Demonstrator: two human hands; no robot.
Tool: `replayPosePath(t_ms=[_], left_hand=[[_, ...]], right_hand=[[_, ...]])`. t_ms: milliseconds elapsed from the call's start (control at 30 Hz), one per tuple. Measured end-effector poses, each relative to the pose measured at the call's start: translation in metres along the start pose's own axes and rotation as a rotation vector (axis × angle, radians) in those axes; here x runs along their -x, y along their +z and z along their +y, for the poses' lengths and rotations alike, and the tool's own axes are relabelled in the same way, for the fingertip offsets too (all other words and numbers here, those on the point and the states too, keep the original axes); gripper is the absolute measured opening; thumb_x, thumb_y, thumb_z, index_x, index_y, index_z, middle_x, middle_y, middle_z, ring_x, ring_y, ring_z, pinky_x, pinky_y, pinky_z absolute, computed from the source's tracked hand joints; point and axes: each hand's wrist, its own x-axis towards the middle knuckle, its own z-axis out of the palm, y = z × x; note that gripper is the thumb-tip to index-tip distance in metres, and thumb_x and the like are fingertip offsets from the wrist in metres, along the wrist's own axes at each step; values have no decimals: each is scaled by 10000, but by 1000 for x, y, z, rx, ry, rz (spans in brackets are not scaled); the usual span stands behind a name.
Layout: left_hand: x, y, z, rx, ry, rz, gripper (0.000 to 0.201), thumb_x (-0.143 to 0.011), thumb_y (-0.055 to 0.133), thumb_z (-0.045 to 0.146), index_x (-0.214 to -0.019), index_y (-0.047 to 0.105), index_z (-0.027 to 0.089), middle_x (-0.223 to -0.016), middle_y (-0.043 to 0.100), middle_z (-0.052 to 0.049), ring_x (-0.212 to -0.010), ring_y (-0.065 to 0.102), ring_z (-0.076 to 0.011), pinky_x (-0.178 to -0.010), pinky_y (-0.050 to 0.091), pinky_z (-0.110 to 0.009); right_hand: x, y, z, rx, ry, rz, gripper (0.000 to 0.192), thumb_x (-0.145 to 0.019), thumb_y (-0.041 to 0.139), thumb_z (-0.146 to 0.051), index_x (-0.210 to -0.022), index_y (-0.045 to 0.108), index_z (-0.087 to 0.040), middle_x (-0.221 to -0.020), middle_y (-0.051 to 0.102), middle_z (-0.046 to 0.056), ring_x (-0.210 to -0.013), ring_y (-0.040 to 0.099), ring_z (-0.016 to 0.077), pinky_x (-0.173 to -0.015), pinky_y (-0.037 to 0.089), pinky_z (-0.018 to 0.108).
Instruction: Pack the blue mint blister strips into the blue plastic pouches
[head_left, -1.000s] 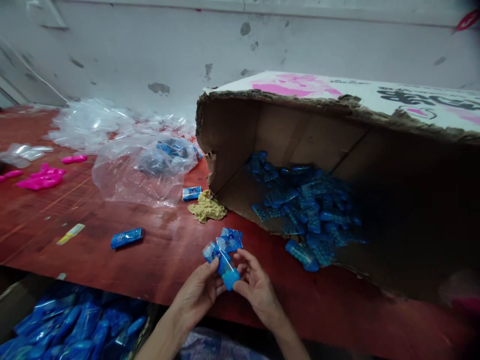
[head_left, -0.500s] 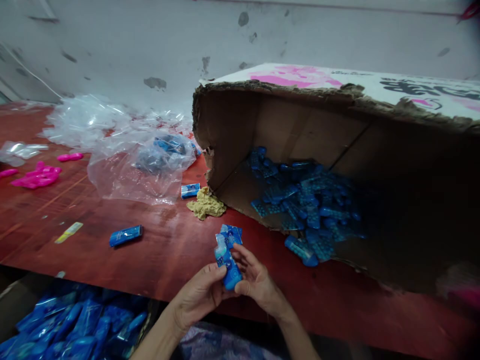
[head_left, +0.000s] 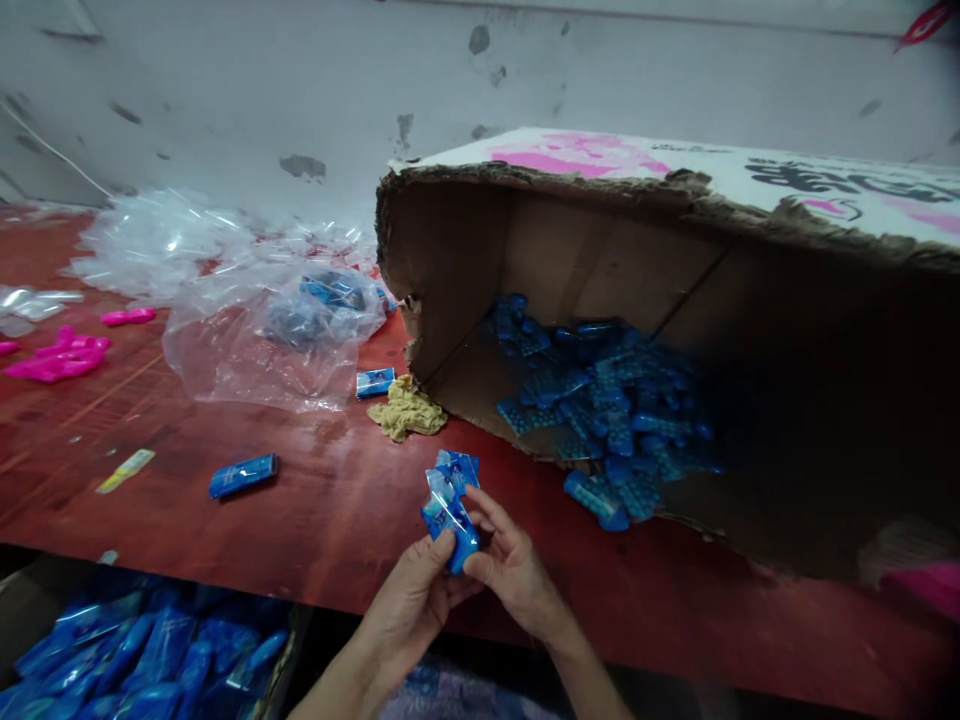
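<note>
Over the front of the table, a small blue packet (head_left: 454,538) with a glossy clear wrapper is held between my two hands. My left hand (head_left: 418,585) grips it from the left, thumb pressed on its face. On the right side, my right hand (head_left: 510,565) has its thumb near the bottom corner and its fingers curled along the edge. Just behind the packet's top is a blue printed card (head_left: 466,464); I cannot tell whether it touches the packet. A flat blue pack (head_left: 244,476) lies on the red table (head_left: 330,530) to the left.
A large cardboard box (head_left: 450,250) on its side holds many blue pieces (head_left: 619,400). A yellow cloth (head_left: 406,408) and blue card stack (head_left: 375,383) lie by its edge. Clear plastic bags (head_left: 172,240) and pink pieces (head_left: 64,355) sit left. Below is a box of wrapped blue packets (head_left: 157,640).
The clear wrapper over the packet now catches more light, and the packet has tilted slightly. Both hands keep their hold. The whole view has shifted a little.
</note>
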Motion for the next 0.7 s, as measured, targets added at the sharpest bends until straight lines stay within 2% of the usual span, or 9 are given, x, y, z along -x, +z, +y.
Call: replayPosePath(t_ms=[200, 300, 400, 533, 567, 633, 700], left_hand=[[2, 4, -2, 34, 13, 4, 256, -674, 664, 342, -870, 676, 178, -809, 711, -48, -778, 655, -200, -831, 449, -360], [2, 4, -3, 44, 27, -9, 260, -692, 646, 348, -873, 672, 164, -813, 713, -66, -833, 648, -221, -853, 436, -369], [2, 6, -3, 51, 37, -30, 253, -713, 626, 336, -895, 668, 165, -802, 715, -74, -865, 641, -229, -854, 433, -369], [6, 8, 7, 4, 53, -37, 251, -706, 636, 307, -906, 663, 159, -831, 714, -76, -830, 646, -221, -819, 448, -353], [7, 5, 13, -26, 72, -5, 250, -687, 653, 305, -884, 665, 151, -821, 714, -76, -810, 648, -221, -801, 456, -348], [12, -9, 32, -118, 158, 139, 233, -639, 690, 298, -812, 664, 144, -777, 713, -66, -784, 646, -226, -764, 469, -339], [18, -34, 57, -284, 328, 414, 207, -608, 701, 311, -736, 648, 157, -660, 695, -37, -749, 641, -235, -717, 478, -335]], right_hand=[[-2, 0, 5, 14, -57, 29, 549, -726, 623, -459, -1215, 469, -263, -1044, 600, 56, -925, 590, 199, -805, 467, 326], [-2, 5, 9, 134, -71, 113, 499, -770, 575, -444, -1217, 467, -250, -1037, 600, 59, -828, 604, 173, -732, 490, 288], [-1, 10, 14, 195, -117, 185, 487, -790, 551, -433, -1230, 445, -252, -994, 612, 43, -807, 605, 164, -743, 487, 282], [-2, 7, 15, 207, -120, 109, 494, -798, 545, -407, -1249, 422, -248, -1045, 604, 51, -864, 598, 176, -761, 485, 290], [-4, 4, 13, 263, -113, 90, 466, -805, 544, -373, -1240, 437, -246, -1057, 597, 54, -864, 595, 173, -759, 484, 290], [-9, -3, 7, 457, -114, 91, 375, -811, 541, -282, -1182, 498, -251, -1039, 594, 44, -860, 583, 167, -771, 475, 293], [-18, -11, 0, 701, -158, 132, 300, -808, 528, -197, -1101, 559, -253, -998, 597, 31, -886, 565, 169, -806, 452, 302]])
